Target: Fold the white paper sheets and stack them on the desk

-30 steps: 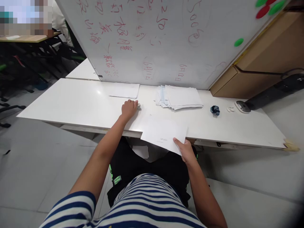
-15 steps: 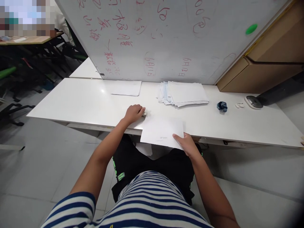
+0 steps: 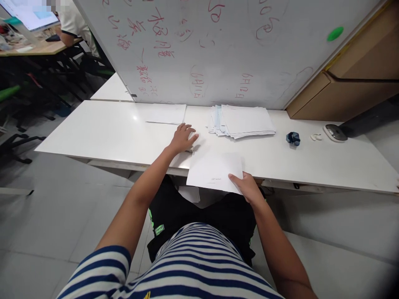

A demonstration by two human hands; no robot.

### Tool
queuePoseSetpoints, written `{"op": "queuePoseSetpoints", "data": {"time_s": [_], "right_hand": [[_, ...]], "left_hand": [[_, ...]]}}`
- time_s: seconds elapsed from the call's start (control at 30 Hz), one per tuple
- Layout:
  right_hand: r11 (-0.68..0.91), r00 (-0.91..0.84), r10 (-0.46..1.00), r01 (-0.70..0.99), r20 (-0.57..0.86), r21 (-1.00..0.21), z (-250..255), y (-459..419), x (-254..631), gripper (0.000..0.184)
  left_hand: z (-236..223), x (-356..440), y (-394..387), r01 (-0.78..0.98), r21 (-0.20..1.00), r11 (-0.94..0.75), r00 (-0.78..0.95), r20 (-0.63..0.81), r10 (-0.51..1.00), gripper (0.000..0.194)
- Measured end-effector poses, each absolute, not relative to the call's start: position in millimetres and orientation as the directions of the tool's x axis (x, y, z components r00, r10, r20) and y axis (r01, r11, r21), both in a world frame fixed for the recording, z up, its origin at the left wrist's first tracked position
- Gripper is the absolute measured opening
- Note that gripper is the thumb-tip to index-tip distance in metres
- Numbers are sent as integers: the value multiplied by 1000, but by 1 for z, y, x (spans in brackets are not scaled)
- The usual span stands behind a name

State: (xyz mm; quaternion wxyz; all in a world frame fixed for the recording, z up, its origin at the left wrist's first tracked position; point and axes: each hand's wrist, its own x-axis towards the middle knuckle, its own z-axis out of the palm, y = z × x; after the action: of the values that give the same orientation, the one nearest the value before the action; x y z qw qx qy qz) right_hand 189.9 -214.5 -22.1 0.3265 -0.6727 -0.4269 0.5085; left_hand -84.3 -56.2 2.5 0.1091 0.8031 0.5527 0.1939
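The left hand [image 3: 183,139], earlier closed over a small object [image 3: 188,151], now loosens, fingers spread nearer the thin paper stack [image 3: 166,113]. The object sits closer to the desk's [image 3: 102,137] front edge; the held sheet [image 3: 215,168] lies straighter.

Right hand [image 3: 247,185] grips paper sheet [image 3: 215,168] | left hand [image 3: 183,138] above desk [image 3: 102,133]

White sheet [image 3: 213,168] over table edge

Even indoor light, a small glare spot on the white table [image 3: 102,133], wide-angle stretching toward the edges.
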Motion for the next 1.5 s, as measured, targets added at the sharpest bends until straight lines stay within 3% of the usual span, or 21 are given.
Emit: {"op": "queuePoseSetpoints", "data": {"time_s": [0.83, 1.5], "right_hand": [[-438, 95, 899, 147, -428, -887, -34, -207, 194, 40], [-454, 71, 891, 155, -448, -878, -28, -203, 198, 36]], "left_hand": [[-2, -81, -54, 860, 264, -437, 417, 128, 900, 44], [0, -81, -58, 831, 318, -455, 419, 179, 890, 42]]}}
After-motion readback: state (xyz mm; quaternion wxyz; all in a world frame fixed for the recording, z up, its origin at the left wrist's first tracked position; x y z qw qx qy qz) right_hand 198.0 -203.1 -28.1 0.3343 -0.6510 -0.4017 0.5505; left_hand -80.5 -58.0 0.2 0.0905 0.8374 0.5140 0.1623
